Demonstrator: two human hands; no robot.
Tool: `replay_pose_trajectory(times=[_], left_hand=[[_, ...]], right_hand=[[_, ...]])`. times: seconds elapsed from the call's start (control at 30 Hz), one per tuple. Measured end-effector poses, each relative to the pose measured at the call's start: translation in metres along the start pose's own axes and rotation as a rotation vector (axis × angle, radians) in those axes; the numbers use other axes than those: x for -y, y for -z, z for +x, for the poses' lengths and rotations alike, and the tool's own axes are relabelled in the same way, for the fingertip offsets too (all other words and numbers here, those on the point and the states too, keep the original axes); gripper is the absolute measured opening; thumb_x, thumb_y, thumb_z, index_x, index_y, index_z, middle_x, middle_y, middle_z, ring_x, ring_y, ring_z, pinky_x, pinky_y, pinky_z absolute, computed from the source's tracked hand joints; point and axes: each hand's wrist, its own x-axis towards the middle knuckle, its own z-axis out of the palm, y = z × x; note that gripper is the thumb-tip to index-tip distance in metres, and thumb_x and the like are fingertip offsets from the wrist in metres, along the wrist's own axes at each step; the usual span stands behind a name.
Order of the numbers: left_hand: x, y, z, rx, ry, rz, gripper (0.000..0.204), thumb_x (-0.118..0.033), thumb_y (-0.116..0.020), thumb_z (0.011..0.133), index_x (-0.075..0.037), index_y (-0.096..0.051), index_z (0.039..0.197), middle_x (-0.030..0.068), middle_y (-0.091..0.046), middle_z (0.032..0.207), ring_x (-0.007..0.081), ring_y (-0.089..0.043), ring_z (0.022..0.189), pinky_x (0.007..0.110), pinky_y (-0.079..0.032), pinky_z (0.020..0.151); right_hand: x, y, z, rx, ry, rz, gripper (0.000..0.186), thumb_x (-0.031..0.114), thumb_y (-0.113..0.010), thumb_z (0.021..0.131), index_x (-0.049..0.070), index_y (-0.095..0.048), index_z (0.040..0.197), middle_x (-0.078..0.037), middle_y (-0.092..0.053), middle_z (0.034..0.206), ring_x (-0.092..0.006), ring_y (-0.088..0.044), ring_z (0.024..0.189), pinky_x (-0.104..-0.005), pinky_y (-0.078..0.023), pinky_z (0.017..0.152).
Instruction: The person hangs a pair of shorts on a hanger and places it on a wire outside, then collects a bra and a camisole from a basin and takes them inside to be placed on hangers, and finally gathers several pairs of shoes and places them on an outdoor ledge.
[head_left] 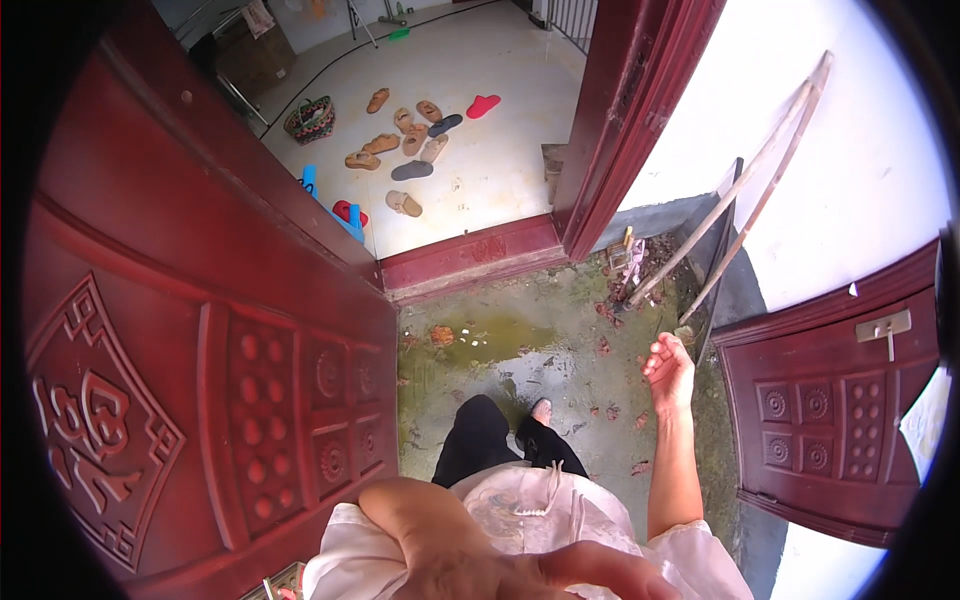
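Observation:
My right hand (672,372) hangs out to the right over the wet ground, its fingers loosely curled and apart, with nothing in it. Close to it, two long wooden poles (735,190) lean against the white wall. My left hand (520,578) is raised near the camera at the lower edge. Its fingers are partly cut off by the frame, so whether they hold anything is hidden. The large red carved door (250,350) stands at my left, swung open beside the doorway.
A red threshold (475,262) crosses the doorway ahead. Beyond it, several slippers (412,140) and a woven basket (310,120) lie on the pale floor. At the right is a second red door (830,400) with a handle (884,326). Dead leaves (612,410) litter the damp ground.

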Motion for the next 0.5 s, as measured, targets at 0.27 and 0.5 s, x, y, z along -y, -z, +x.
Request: replay_pose_trajectory(times=[0.27,0.5], left_hand=[[-0.008,0.140,0.065,-0.024,-0.315,0.366,0.015,-0.025,-0.059,0.089,-0.015,-0.055,0.078,-0.0014,-0.069,0.080,0.0124,-0.059,0.088,0.029,-0.040,0.079],[-0.079,0.300,0.128,0.212,-0.295,0.713,0.025,-0.031,-0.051,0.092,-0.009,-0.052,0.079,0.0026,-0.054,0.060,0.0157,-0.056,0.055,0.028,-0.044,0.056]], right_hand=[[-0.036,-0.140,0.157,0.265,-0.065,-0.223,0.009,0.009,-0.054,0.086,0.004,-0.058,0.092,-0.007,-0.061,0.075,-0.0132,-0.056,0.054,-0.0243,-0.046,0.049],[-0.016,-0.234,0.326,0.130,-0.009,-0.519,0.008,0.008,-0.052,0.086,0.008,-0.059,0.090,-0.003,-0.061,0.073,-0.0109,-0.054,0.051,-0.0225,-0.044,0.047]])
